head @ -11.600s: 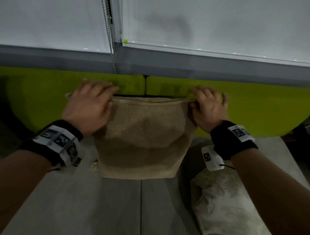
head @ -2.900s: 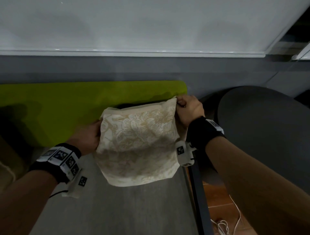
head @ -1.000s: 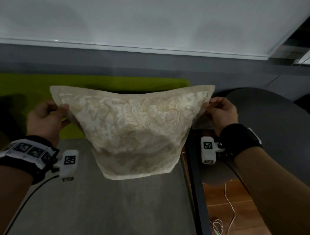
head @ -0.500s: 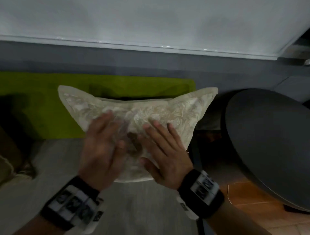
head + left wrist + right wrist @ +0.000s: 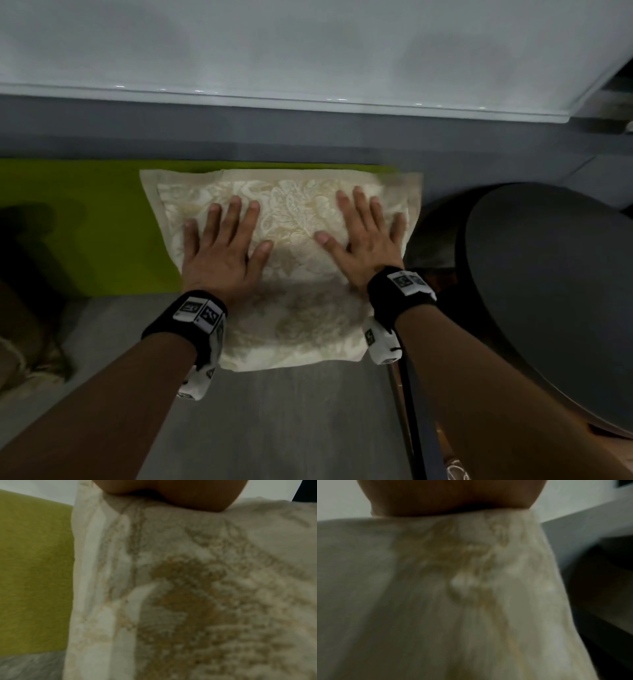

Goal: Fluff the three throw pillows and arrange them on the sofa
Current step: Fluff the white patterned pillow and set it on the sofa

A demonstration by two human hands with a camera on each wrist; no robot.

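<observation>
Head view: cream pillow [image 5: 291, 219] is pressed against the green backrest [image 5: 85, 219] by left hand [image 5: 222, 253] and right hand [image 5: 366, 240], each grip spread flat, apparently to seat it upright.

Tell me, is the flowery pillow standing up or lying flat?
Standing up, propped. The cream floral pillow leans against the green backrest, bottom edge on the grey seat; left hand and right hand press it flat-palmed.

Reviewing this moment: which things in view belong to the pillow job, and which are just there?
Part of the job:
cream floral pillow, leaning on the green backrest
left hand and right hand, flat on it
grey seat
another pillow at the left edge

Just there:
dark round table
window blind
</observation>
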